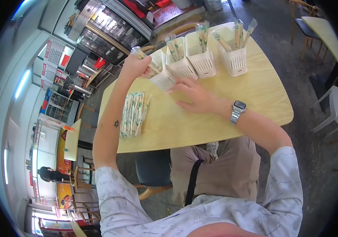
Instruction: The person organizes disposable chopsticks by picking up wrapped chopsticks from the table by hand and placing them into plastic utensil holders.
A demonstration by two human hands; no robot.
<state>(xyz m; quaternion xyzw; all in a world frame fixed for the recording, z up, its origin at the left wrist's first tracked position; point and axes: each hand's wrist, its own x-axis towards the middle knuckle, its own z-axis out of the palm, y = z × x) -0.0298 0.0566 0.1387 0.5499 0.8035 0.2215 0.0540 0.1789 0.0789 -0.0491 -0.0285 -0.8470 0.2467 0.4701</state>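
My left hand (136, 66) is closed around a bundle of paper-wrapped chopsticks (153, 70) at the leftmost white slotted basket (163, 81). Clear wrapper ends stick out above my fist. My right hand (194, 94), a metal-band watch on its wrist, has its fingers stretched out and thumb apart, fingertips right at the lower front of the leftmost and second basket (181, 68). More wrapped chopsticks (134, 114) with green print lie side by side on the table, below my left hand.
Two further white baskets, one (201, 59) in the middle and one (234, 61) at the right, hold a few wrapped chopsticks on the pale wooden table (263, 94). A white stool (333, 104) stands at right. A person (52, 173) is far off at left.
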